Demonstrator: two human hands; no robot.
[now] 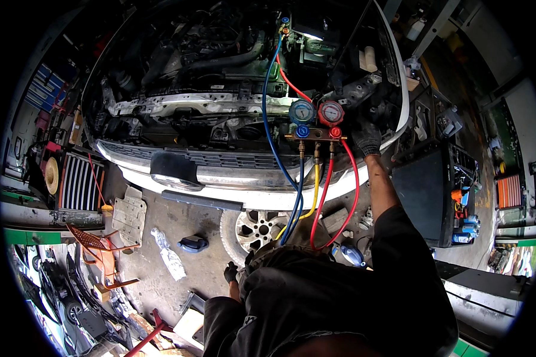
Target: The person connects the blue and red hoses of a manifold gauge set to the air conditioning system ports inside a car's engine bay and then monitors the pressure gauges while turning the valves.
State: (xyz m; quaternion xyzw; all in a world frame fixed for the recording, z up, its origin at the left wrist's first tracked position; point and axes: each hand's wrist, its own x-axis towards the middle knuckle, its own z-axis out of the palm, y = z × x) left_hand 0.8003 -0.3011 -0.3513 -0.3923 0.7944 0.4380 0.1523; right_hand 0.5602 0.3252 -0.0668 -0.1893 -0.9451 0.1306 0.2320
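Observation:
A manifold gauge set (317,132) with blue and red dials stands at the front of the car's open engine bay (208,59). Blue, red and yellow hoses (314,196) hang from it in loops; a blue and a red hose also run to fittings (284,27) at the back of the bay. My right hand (366,138), in a dark glove, reaches onto the car just right of the red dial; its fingers are too dark to make out. My left hand (231,272), also gloved, hangs low beside my body above the floor, its grip unclear.
Below the bumper (214,190) lie a wheel (250,232), a blue jug (190,243) and crumpled plastic (167,253). An orange chair (106,256) and a metal sheet (128,217) are at left. A dark cart (420,196) with tools and bottles stands at right.

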